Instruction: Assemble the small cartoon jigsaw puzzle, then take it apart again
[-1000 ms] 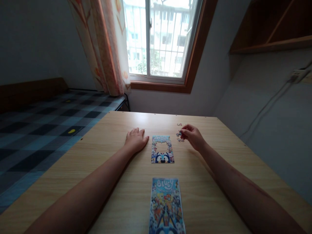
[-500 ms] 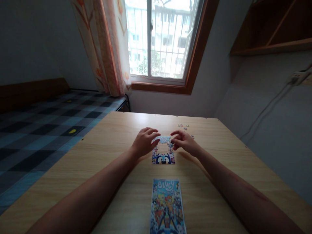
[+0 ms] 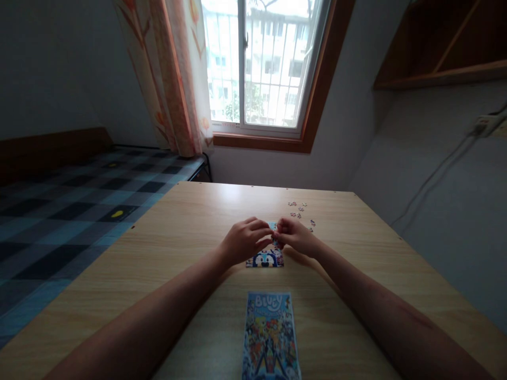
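From where I stand, both hands are over the puzzle [image 3: 264, 259] on the pale wooden surface [image 3: 178, 232], hiding much of it; only its lower strip, with a blue dog's face, and a sliver higher up, between the hands, show clearly. The left hand [image 3: 246, 241] arches across it from the left, fingers bent and thumb close beneath them — I can't tell whether that grip has hold of anything. The right hand [image 3: 296, 236] comes in from the other side, thumb and fingers drawn close together, its tips almost meeting the left's (whether a piece is pinched there, I can't tell). Just beyond the right hand lie several loose pieces [image 3: 293, 215], scattered in small groups. Nearer the person, well apart from the puzzle, a printed sheet [image 3: 271, 332] headed "Bluey" lies flat. A checked bed [image 3: 119, 183] stands to the left; a bright window [image 3: 271, 68] is straight ahead.
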`<move>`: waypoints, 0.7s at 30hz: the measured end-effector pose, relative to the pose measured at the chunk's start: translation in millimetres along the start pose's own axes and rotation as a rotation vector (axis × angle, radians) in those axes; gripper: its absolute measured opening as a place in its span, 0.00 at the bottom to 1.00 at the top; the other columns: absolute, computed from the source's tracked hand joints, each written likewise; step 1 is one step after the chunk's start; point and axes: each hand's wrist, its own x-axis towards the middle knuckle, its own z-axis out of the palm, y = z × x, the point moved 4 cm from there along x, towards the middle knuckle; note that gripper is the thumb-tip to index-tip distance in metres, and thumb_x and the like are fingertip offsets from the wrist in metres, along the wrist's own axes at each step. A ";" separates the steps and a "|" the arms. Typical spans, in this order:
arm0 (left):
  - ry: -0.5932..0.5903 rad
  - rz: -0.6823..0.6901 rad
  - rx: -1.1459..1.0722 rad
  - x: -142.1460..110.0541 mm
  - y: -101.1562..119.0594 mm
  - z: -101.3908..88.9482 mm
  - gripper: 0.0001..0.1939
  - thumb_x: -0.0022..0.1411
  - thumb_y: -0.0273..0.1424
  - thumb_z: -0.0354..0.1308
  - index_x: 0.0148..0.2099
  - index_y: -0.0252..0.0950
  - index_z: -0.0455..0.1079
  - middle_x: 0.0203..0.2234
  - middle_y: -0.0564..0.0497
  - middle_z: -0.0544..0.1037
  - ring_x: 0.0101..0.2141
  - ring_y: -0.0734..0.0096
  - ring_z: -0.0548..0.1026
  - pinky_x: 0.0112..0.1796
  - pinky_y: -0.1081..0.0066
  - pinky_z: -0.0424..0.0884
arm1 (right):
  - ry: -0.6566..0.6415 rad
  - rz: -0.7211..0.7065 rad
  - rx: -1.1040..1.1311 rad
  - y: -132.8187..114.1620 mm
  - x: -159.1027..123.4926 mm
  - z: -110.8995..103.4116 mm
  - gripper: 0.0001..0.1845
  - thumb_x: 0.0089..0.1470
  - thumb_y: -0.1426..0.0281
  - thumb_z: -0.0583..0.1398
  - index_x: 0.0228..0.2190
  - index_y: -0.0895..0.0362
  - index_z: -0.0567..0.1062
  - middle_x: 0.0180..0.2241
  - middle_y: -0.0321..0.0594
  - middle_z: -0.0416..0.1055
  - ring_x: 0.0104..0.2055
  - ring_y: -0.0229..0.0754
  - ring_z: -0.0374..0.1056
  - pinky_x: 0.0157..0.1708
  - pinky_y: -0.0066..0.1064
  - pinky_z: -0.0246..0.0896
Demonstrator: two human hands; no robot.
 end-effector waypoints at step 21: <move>0.007 -0.009 0.036 -1.5 0.3 -3.4 0.10 0.71 0.31 0.54 0.38 0.38 0.76 0.35 0.52 0.81 0.33 0.74 0.75 0.33 0.73 0.71 | -0.024 0.097 0.059 -4.8 -1.3 -0.1 0.21 0.48 0.57 0.71 0.32 0.56 0.69 0.28 0.36 0.76 0.27 0.36 0.72 0.25 0.28 0.67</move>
